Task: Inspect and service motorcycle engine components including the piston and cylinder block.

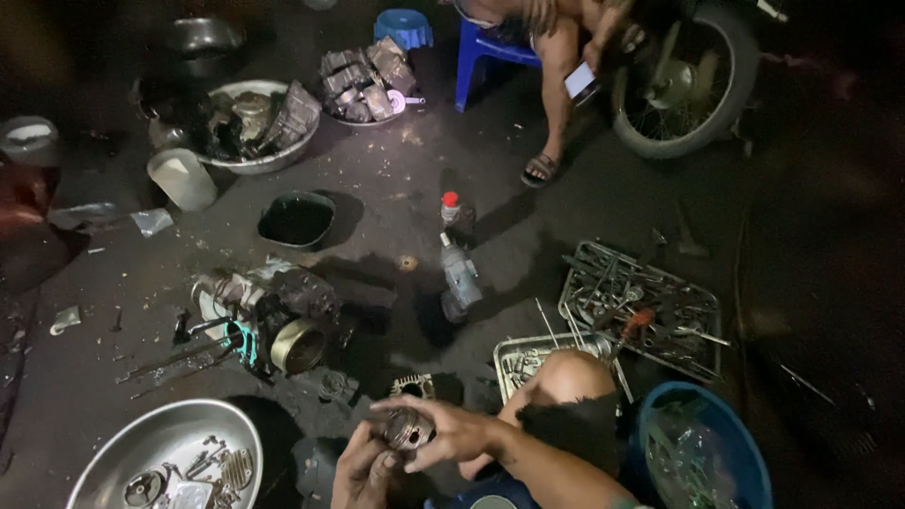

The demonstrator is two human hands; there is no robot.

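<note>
The person is crouching on the dark workshop floor (584, 217), and both hands are working on a piston (407, 429), a small round grey metal part. The right hand (443, 429) is gripping the piston from above, fingers curled over its crown. The left hand (363, 471) is cupping and clasping it from below. The piston is therefore being held in the air between the two hands.

All positions below are referenced to the engine block (273, 316) lying on the floor:

- The held piston is sitting nearer the viewer and to the right of the engine block.
- A finned cylinder (413, 385) is resting on the floor between the engine block and the hands, just beyond the piston.
- A shiny steel bowl (123, 452) holding small parts is lying nearer the viewer, to the left.
- A dark oil pan (296, 220) is standing beyond the engine block.
- A power tool (459, 283) is lying to the right of the engine block, near it.
- A wire tool tray (641, 306) with wrenches and screwdrivers is lying well to the right.
- A blue bucket (745, 443) is standing at the far right, close to the viewer.

Another person is sitting on a blue stool (476, 57) far beyond the engine block, beside a motorcycle wheel (683, 80).
</note>
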